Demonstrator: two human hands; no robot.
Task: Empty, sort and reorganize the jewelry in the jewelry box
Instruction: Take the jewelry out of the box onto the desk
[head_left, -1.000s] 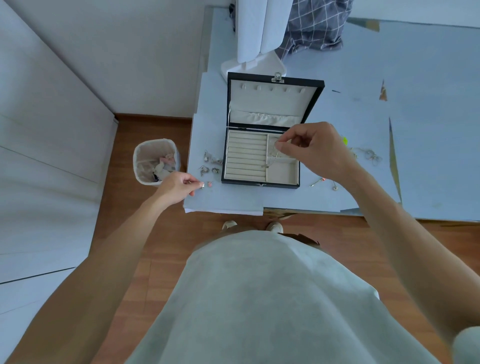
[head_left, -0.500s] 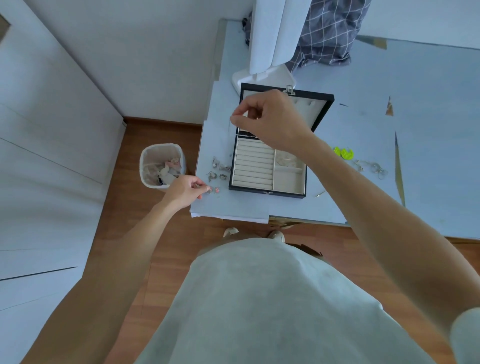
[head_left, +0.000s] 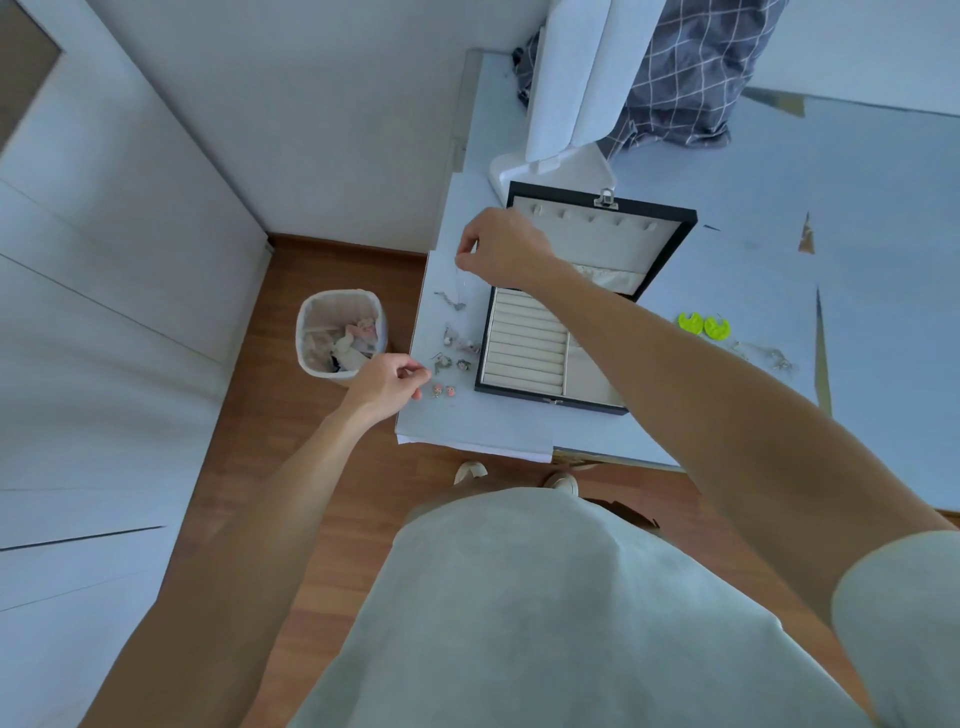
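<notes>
Nearest, the left hand (head_left: 387, 382) rests at the near left corner of the bench (head_left: 883, 291), its fingers loosely curled; whether its grip pinches anything I cannot tell. Just right of it lie two pink studs (head_left: 443, 391), and a little farther a scatter of silver earrings (head_left: 454, 351).

Right of those stands the box (head_left: 558, 332), lid up, its ring rolls and side compartment looking bare. On the bench beyond the right forearm lie two green earrings (head_left: 704, 325) and a tangle of silver pieces (head_left: 769, 356).

Farther left, the right hand (head_left: 501, 249) hangs above the bench beside the box, fingertips pressed together on a thin chain (head_left: 458, 291) whose lower end, with a small pendant, touches the surface.

By my reading this is the emptying and sorting step, and nearly through. The next move calls for lowering the chain slowly so that it lies apart from the earrings, without knotting, then letting go.
</notes>
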